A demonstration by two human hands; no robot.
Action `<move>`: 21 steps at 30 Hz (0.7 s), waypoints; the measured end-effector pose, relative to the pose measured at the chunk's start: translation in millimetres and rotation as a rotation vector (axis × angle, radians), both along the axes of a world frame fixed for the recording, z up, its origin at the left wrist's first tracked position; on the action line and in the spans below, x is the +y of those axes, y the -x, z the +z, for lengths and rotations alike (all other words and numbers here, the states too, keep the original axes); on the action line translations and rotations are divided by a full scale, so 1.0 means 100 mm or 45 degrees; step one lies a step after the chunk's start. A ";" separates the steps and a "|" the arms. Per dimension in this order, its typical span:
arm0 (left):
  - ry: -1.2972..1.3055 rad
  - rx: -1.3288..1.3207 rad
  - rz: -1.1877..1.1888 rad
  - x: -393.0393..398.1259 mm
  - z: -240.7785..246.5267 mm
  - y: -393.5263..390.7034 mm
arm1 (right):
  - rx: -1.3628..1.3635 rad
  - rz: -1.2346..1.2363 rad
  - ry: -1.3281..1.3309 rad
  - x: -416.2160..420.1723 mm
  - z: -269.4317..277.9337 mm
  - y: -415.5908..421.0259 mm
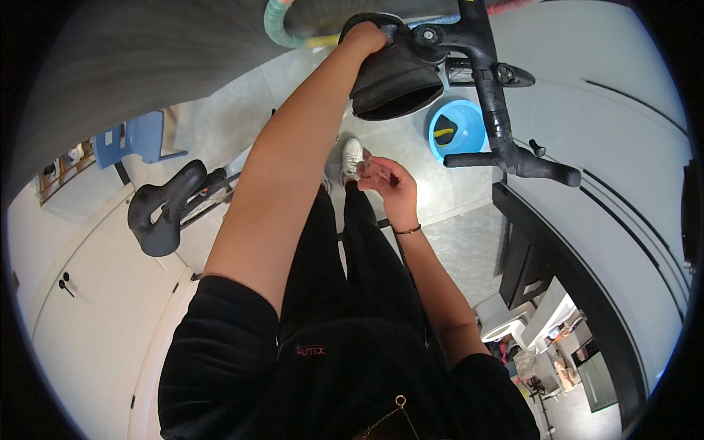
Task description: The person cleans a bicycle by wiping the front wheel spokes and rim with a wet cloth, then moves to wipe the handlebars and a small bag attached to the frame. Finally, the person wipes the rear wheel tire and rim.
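My left hand (367,39) reaches into or onto the upper part of a black bag (393,74) beside the bicycle's handlebar stem; its fingertips are partly hidden near something translucent, so I cannot tell what it holds. A lower pocket of the bag gapes. The black-taped handlebar (498,115) with its computer mount extends at the right of the bag. Lower down, above my white shoe (352,157), my right hand (389,179) has its fingers curled around a small, crumpled, translucent pinkish piece, perhaps thin plastic.
On the floor right of the bag stands a blue basin (467,129) with a black and yellow item inside. A black bicycle saddle (165,209) is at the left, near a blue chair (132,140). A dark doorway frame (583,275) borders the right.
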State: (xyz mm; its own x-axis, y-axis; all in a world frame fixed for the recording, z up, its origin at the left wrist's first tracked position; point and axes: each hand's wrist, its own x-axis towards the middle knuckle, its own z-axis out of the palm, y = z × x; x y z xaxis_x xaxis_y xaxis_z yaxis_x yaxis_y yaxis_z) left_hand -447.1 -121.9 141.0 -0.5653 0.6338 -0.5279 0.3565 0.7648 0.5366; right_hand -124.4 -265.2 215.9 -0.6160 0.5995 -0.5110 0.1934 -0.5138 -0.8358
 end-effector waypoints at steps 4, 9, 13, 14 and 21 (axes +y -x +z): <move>-0.007 -0.124 0.011 -0.11 -0.17 0.16 | 0.056 0.082 0.102 -0.06 0.02 0.07; -0.372 -1.177 0.375 -0.39 0.10 0.15 | 0.037 -0.009 0.241 -0.13 0.06 0.08; -0.318 -0.461 0.147 -0.63 0.59 0.02 | 0.057 0.026 0.246 -0.09 0.12 0.08; -0.291 -0.207 0.050 -0.72 0.64 0.02 | 0.058 0.055 0.197 -0.08 0.11 0.08; -0.542 -0.081 0.253 -1.24 0.88 0.04 | 0.059 0.095 0.047 0.09 0.06 0.09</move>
State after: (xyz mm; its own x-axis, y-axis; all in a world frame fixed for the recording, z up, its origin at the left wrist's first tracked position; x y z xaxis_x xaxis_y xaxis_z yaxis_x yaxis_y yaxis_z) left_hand -451.2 -245.4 229.1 -0.6728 0.6840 -0.2819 0.1817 0.5221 0.8333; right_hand -132.9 -256.1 222.1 -0.6817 0.5326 -0.5016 0.1938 -0.5297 -0.8257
